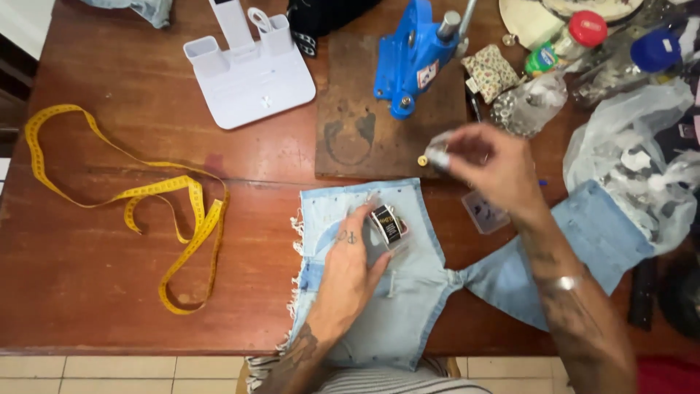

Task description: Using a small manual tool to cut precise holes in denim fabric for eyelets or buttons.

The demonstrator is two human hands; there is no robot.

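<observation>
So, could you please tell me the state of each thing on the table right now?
Denim piece: laid flat, frayed edge on its left.
Small clear box: held on the denim by the left hand.
Right hand: raised, pinching a small blurred piece.
Measuring tape: unrolled, looped.
Blue press: upright on a wooden board.

The reddish wooden table (109, 255) carries a dark wooden board (364, 131) near its middle, with a blue press (412, 58) standing on it. Left of the board sits a white organizer (248, 80), and farther left a yellow tape measure (160, 211) lies looped. Just below the board lies pale denim (408, 292). Right of the board are clear plastic bags (634, 160) and bottles (572, 40).
</observation>
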